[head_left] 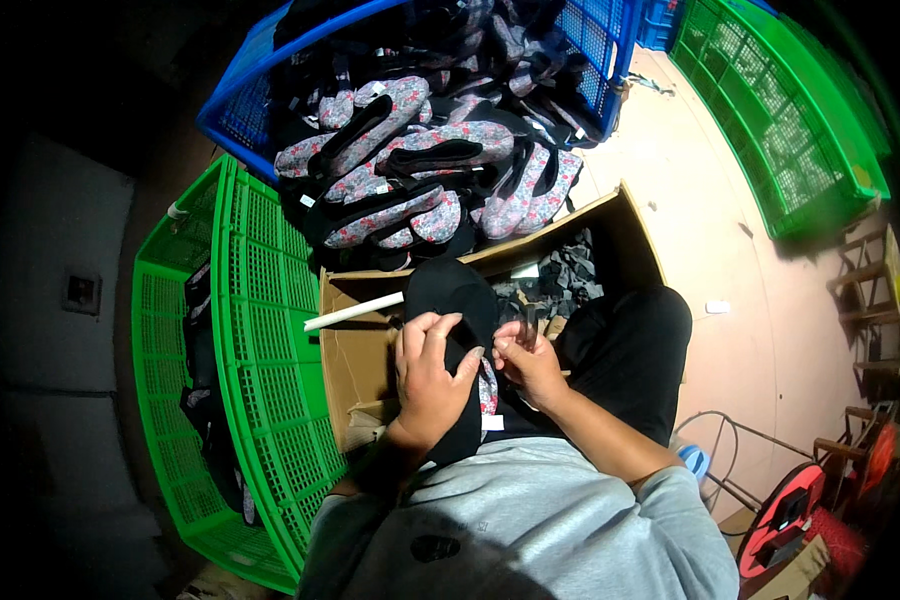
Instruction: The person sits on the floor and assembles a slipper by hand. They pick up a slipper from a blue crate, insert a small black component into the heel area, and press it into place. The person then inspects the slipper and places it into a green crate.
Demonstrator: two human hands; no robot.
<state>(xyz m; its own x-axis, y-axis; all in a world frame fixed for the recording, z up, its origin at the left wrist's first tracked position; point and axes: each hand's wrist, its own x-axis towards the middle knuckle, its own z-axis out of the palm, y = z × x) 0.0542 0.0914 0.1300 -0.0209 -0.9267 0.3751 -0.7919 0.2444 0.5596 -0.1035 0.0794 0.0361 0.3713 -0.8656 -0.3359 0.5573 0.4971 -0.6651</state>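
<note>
A black slipper (448, 288) lies over my lap with its dark side up. Along its right edge shows a strip of floral fabric, and a small white tag sits below that. My left hand (432, 375) grips the slipper, fingers bent over the dark surface and thumb toward the right edge. Close to the right of it, my right hand (528, 362) is closed in a pinch beside the slipper's edge. Something small and dark stands out above its fingers, too unclear to name. Partly under the slipper, a white stick (355, 311) juts out to the left.
An open cardboard box (342, 375) with dark scraps (570, 270) stands before me. Beyond it, floral slippers (400, 170) heap up by a blue crate (232, 112). Green crates (270, 385) are at left, another green crate (770, 130) at far right. A red round-topped stool (785, 520) stands lower right.
</note>
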